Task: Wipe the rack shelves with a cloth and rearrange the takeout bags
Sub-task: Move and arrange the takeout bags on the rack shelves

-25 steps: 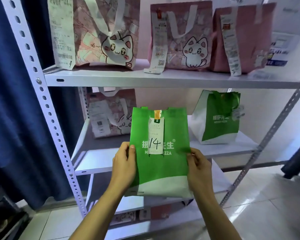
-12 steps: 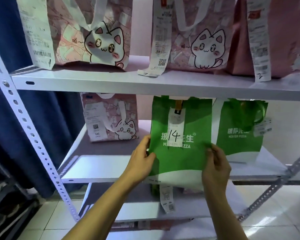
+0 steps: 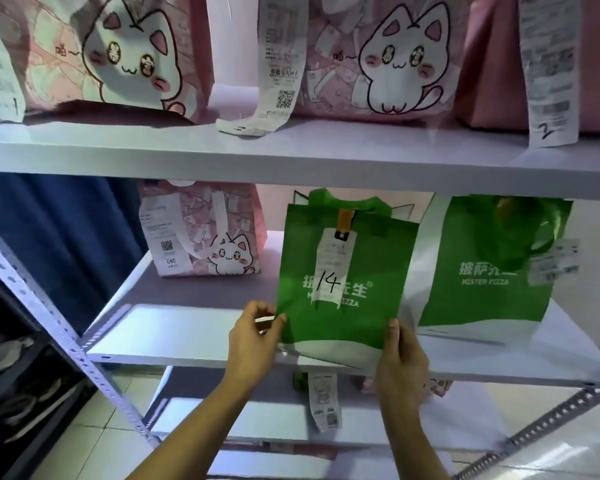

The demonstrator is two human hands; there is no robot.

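A pale grey metal rack with perforated angle uprights (image 3: 49,327) fills the view, standing on a light tiled floor (image 3: 94,448) before a dark blue curtain (image 3: 59,237). Its top shelf (image 3: 291,150) carries pink cat-print takeout bags (image 3: 378,53) with long paper receipts hanging down. On the middle shelf (image 3: 174,337) stand a smaller pink cat-print bag (image 3: 201,230) at the back left and a green-and-white pizza bag (image 3: 482,268) on the right. Between them, at the front edge, sits a green non-woven takeout bag with a receipt marked 14 (image 3: 340,285). The left hand (image 3: 253,344) pinches its lower left edge; the right hand (image 3: 400,362) grips its lower right corner.
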